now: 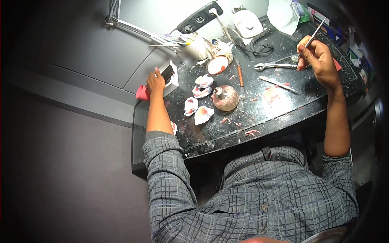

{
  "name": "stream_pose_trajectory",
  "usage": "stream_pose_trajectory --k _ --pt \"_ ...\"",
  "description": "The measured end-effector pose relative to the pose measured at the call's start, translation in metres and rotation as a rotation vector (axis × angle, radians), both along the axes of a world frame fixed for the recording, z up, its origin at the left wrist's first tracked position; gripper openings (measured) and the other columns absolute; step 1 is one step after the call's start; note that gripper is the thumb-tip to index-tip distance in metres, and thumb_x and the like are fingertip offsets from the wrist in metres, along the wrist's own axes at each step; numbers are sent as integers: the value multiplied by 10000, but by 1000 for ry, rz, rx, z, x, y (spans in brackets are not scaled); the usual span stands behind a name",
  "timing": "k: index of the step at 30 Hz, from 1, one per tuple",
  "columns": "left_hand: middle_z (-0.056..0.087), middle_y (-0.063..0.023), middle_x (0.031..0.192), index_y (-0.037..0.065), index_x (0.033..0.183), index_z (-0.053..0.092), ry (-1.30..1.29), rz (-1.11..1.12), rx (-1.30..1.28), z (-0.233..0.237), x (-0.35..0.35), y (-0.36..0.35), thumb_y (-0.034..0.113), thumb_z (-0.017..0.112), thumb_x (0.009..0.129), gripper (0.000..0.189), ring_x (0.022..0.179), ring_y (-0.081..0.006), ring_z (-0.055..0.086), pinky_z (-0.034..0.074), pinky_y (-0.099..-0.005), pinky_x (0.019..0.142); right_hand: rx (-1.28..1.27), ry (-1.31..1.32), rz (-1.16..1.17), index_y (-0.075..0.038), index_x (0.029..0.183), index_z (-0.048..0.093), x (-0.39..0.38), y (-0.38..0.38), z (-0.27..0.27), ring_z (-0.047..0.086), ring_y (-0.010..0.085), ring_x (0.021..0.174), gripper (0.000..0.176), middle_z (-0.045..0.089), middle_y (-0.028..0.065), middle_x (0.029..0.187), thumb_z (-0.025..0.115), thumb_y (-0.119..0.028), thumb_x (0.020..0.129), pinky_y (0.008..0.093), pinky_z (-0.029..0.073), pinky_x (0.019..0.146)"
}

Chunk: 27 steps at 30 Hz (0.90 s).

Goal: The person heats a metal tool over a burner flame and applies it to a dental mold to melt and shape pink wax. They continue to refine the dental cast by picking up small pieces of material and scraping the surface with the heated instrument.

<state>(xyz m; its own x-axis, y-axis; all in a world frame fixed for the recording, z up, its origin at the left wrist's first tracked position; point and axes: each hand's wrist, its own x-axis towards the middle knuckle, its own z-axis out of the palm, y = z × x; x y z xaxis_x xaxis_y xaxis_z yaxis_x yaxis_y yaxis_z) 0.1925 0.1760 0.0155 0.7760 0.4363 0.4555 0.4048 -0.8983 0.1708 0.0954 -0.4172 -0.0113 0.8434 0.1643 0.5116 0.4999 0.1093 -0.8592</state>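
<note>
My left hand [155,82] is closed about a black rectangular object [167,73] at the white box [173,83], on the table's left side; part of its grip is hidden. Raised over the right side, my right hand [319,60] pinches a slim metal dental instrument [317,31], its tip pointing up and away. Below that hand lie metal pliers [269,65] and a pale-handled knife [279,84]. Dental casts [204,81] with reddish-pink wax stand left of a spirit burner [225,99]. Near my left wrist is a red cup [142,93].
A brown-handled tool [240,76] lies behind the burner, near a round dish [218,65] of red wax. Pink wax pieces [275,97] and scraps litter the black table [210,139]. At the back are a white control unit [247,24], a corded handpiece [236,36] and a power strip [199,19].
</note>
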Motion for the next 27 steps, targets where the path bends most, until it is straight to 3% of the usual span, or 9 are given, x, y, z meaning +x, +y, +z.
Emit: stream_pose_trajectory --k 8,10,11,16,20,22,23,24,27 --pt "627 -235 1240 19 1198 613 -172 -105 203 21 -33 -29 554 322 1035 630 1186 -403 569 367 -539 1041 11 0 -27 -58 909 591 -5 -3 -3 603 48 618 206 576 -31 690 610 -226 1026 209 509 592" --pt "659 -208 1152 6 1108 641 -297 -288 58 38 -57 -47 517 387 1033 575 1122 -375 592 378 -518 1017 2 -6 -15 -59 908 591 -6 -5 -7 598 45 620 205 574 -33 691 612 -227 1025 209 508 596" --pt "685 -178 1043 -4 1008 662 -385 -330 -2 43 -69 -55 420 515 1010 449 1020 -350 623 430 -474 950 -19 2 -24 -62 905 590 -5 -6 -7 594 42 622 209 573 -33 692 615 -232 1024 208 503 598" --pt "699 -172 954 -1 964 676 -407 -508 11 56 -121 -70 266 652 935 269 892 -330 652 497 -418 821 -87 1 -23 -67 891 589 -6 -7 -13 587 38 624 211 570 -34 690 617 -229 1022 208 486 594" --pt "708 -172 980 -1 1008 684 -219 -421 -61 44 -101 -24 286 698 894 310 947 -341 663 496 -408 869 -119 4 -40 -60 898 600 -6 -5 -11 585 44 623 206 560 -36 686 618 -224 1021 214 490 592" --pt "733 -166 1009 -8 1051 709 29 -322 -71 37 -88 -11 295 748 868 356 973 -288 693 511 -383 894 -115 2 -52 -56 898 603 -4 -5 -9 582 46 621 207 560 -36 690 630 -226 1014 214 490 591" --pt "708 -197 1140 2 1134 686 70 -351 36 33 -80 -8 302 781 832 437 1068 -324 668 494 -412 954 -100 21 -57 -56 896 603 -5 -4 -8 581 46 620 208 559 -36 690 636 -227 1010 214 489 591" --pt "708 -197 1140 2 1134 686 73 -362 36 30 -72 -4 302 781 832 437 1068 -324 668 494 -412 954 -84 44 -62 -56 894 602 -6 -3 -9 580 47 618 209 558 -35 690 642 -227 1007 214 488 591" --pt "604 -240 1316 39 1365 533 113 -273 75 31 -58 -2 293 772 830 639 1227 -390 577 450 -438 1033 -118 47 -55 -53 891 601 -7 -3 -10 580 51 619 213 566 -30 705 646 -227 1004 217 486 593"
